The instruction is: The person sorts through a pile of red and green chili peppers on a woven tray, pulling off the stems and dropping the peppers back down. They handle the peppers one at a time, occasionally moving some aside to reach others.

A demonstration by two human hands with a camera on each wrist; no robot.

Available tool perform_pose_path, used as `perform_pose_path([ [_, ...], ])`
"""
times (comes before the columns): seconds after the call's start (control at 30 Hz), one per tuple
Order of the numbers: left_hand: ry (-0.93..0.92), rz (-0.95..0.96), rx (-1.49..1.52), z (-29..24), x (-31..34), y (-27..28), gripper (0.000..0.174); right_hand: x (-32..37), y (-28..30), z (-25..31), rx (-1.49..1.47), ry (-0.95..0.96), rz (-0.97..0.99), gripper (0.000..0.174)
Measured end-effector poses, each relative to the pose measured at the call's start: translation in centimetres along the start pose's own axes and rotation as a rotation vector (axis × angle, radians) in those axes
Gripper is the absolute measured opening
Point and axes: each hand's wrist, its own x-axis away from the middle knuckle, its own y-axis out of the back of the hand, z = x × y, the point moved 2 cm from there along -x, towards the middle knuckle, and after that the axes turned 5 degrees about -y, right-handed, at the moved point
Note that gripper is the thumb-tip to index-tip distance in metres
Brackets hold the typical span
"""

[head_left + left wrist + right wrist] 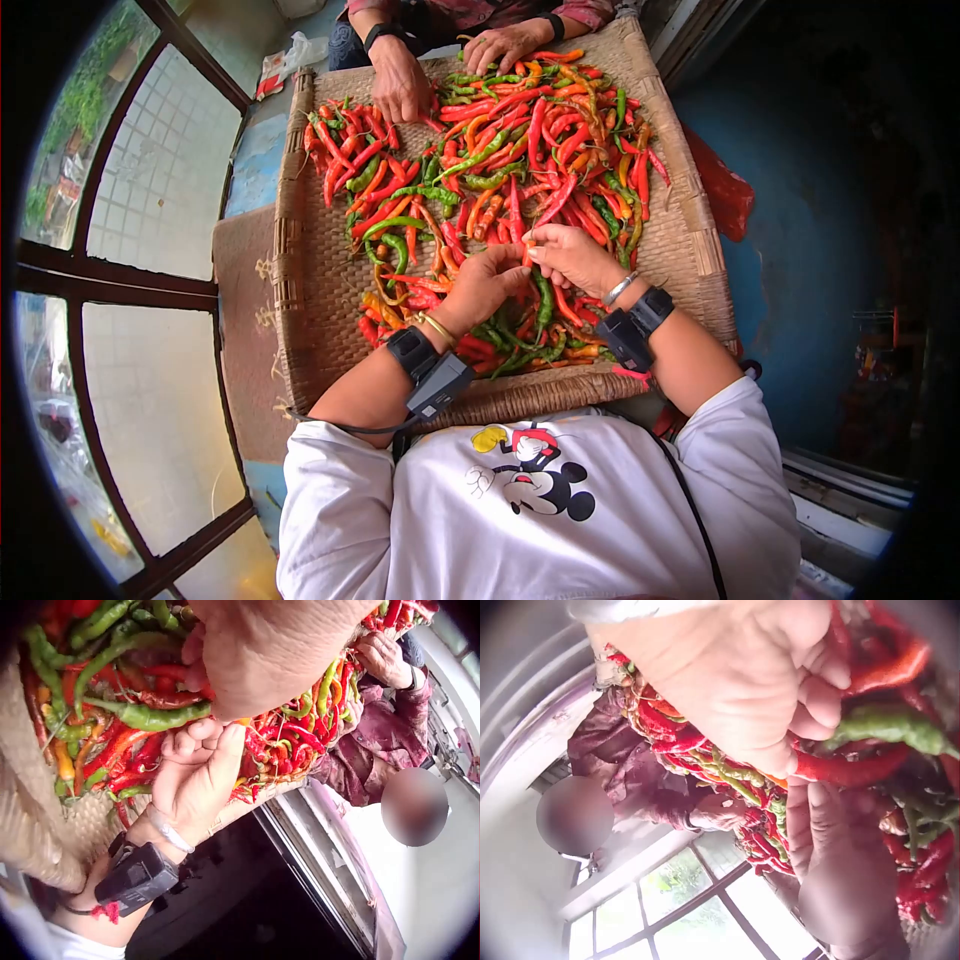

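Over the near half of a woven tray (700,235) heaped with chili peppers (540,130), my two hands meet fingertip to fingertip. My right hand (575,262) pinches a red chili pepper (859,769) between thumb and fingers. Close against it, my left hand (488,288) has its fingers bent round the same pepper, whose end is mostly hidden by the fingers. A green chili pepper (544,300) lies just below the hands. Red, orange and green peppers surround both hands in the wrist views.
Across the tray, another person's hands (400,88) are among the peppers at the far edge. A framed window (150,180) runs along the left. A red bag (722,185) hangs by the tray's right side. A white plastic bag (303,52) lies at the back left.
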Motion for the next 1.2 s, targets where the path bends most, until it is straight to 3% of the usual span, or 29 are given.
perform_pose_path([
  [0.23,-0.017,0.046,-0.009,-1.2,0.4,-0.4,0.020,0.0,-0.2,0.0,0.034,0.147,-0.050,0.018],
  [0.3,0.068,0.134,-0.102,-1.2,0.5,-0.5,0.018,-0.2,0.4,-0.4,-0.001,0.103,-0.069,0.028],
  [0.43,0.065,0.167,-0.064,-2.2,0.3,0.2,0.019,-0.2,0.7,-0.3,-0.150,0.104,-0.101,0.035],
  [0.5,0.110,-0.025,-0.115,-4.3,0.1,1.8,0.017,-0.2,1.4,0.3,-0.239,0.191,-0.113,0.036],
  [0.57,-0.107,-0.216,0.366,-4.0,-0.7,4.2,0.016,-0.2,2.2,0.7,-0.174,0.176,-0.162,0.033],
  [0.6,-0.186,-0.344,0.561,-4.6,-1.0,5.0,0.014,-0.7,2.7,0.4,0.080,0.205,-0.227,0.030],
  [0.67,-0.150,-0.525,0.694,-5.5,-0.8,5.9,0.018,-1.1,3.3,-0.3,0.544,0.336,-0.361,0.020],
  [0.7,-0.138,-0.565,0.722,-5.6,-0.7,6.1,0.019,-1.0,3.3,-0.4,0.542,0.337,-0.362,0.020],
  [0.77,-0.059,-0.453,0.615,-3.4,-0.9,6.4,0.022,-0.7,2.8,-0.3,0.774,0.407,-0.357,0.017],
  [0.9,0.134,-0.192,0.007,-1.8,-0.8,2.9,0.032,-0.9,2.0,-0.7,0.819,0.440,-0.346,0.016],
  [0.97,-0.141,-0.212,-0.201,0.7,-1.2,2.8,0.033,-0.6,1.6,-0.2,0.866,0.342,-0.307,0.021],
  [1.03,-0.102,-0.220,-0.243,-0.4,-0.8,2.4,0.031,-0.2,1.3,0.1,0.855,0.381,-0.320,0.025],
  [1.1,0.046,-0.111,-0.097,-1.1,-0.6,1.9,0.033,0.2,0.9,0.6,0.865,0.381,-0.307,0.034],
  [1.2,-0.040,-0.073,-0.171,-0.9,-0.5,1.0,0.033,-0.1,0.7,0.3,0.831,0.458,-0.271,0.036],
])
